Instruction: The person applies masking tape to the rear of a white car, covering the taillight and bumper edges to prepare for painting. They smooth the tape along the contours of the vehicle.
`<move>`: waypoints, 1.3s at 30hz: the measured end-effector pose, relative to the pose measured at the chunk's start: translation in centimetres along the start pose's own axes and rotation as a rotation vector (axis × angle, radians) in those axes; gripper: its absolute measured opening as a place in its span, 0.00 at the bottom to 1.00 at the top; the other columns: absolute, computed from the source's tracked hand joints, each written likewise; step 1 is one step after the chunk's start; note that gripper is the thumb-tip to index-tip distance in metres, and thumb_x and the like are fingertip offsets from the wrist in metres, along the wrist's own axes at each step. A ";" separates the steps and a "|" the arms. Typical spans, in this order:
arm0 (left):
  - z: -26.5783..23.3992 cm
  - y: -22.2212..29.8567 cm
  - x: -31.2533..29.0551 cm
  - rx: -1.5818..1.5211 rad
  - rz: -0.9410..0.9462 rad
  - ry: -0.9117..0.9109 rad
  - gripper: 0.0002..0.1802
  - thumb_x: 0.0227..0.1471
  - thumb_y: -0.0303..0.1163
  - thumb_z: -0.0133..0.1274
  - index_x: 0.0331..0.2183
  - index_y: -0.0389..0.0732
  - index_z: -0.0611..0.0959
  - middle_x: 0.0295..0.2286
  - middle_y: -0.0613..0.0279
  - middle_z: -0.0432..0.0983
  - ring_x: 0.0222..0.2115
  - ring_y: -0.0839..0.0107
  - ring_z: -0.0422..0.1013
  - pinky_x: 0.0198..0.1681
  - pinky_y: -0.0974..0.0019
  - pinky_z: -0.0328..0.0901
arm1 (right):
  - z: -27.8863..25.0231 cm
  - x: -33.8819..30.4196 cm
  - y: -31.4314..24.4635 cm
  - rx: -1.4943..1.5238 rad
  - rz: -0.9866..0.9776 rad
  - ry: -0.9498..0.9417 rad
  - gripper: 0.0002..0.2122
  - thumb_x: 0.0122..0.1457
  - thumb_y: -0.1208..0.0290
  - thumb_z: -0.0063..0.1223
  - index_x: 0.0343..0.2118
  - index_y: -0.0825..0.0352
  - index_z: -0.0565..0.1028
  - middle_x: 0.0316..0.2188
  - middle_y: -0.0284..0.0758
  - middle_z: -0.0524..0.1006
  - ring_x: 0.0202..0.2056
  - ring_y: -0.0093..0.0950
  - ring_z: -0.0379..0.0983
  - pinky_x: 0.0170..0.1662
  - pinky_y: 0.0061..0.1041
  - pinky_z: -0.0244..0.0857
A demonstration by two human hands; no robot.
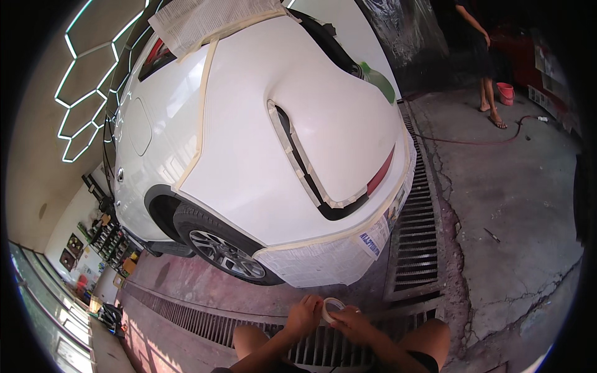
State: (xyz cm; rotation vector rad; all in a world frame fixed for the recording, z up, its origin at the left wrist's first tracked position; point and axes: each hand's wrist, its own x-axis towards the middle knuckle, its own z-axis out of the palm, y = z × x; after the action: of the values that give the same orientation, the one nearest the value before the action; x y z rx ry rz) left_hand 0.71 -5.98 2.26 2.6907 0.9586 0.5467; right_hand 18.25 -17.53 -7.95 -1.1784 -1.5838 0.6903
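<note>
Roll of masking tape (pixel 333 306): at 6 o'clock in view, above drain grate (pixel 416 236), pinched between left hand (pixel 303 316) and right hand (pixel 352 323), both closed on rim. Likely light, stiff ring, sticky tail; best gripped by outer edge. Masked white car (pixel 267 143) at 12 o'clock.

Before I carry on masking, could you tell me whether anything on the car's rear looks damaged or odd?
Yes: the white rear panel has a deep crease above the taped tail-light opening, so it looks dented. Both hands hold the tape roll.

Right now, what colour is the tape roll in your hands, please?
White to cream, tape roll; head view.
</note>
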 end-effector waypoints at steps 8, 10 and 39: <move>0.6 -1.0 1.4 -0.978 -0.652 -0.515 0.12 0.71 0.39 0.58 0.45 0.38 0.83 0.46 0.60 0.79 0.43 0.70 0.76 0.50 0.62 0.70 | -2.7 -1.4 1.0 0.251 0.183 0.086 0.21 0.69 0.66 0.60 0.65 0.57 0.78 0.42 0.41 0.85 0.51 0.36 0.82 0.59 0.39 0.69; -1.7 0.0 3.5 -1.078 -0.583 -0.507 0.11 0.70 0.37 0.61 0.44 0.40 0.84 0.41 0.67 0.79 0.40 0.78 0.73 0.45 0.67 0.68 | -4.6 -0.1 -3.1 0.309 0.178 0.238 0.21 0.68 0.70 0.61 0.63 0.58 0.79 0.36 0.40 0.84 0.43 0.35 0.84 0.49 0.34 0.74; -40.8 23.5 30.1 -0.077 0.092 -0.041 0.10 0.58 0.29 0.70 0.34 0.43 0.82 0.30 0.64 0.84 0.30 0.75 0.80 0.38 0.70 0.73 | -26.4 25.2 -26.7 -0.605 -0.657 1.112 0.19 0.53 0.65 0.79 0.48 0.54 0.86 0.44 0.33 0.75 0.46 0.37 0.71 0.50 0.39 0.64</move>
State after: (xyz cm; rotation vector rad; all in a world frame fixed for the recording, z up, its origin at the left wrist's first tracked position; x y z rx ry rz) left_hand 18.22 -0.66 55.06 2.6768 0.7904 0.5322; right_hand 32.98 -6.86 33.46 -1.0305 -1.0532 -0.8255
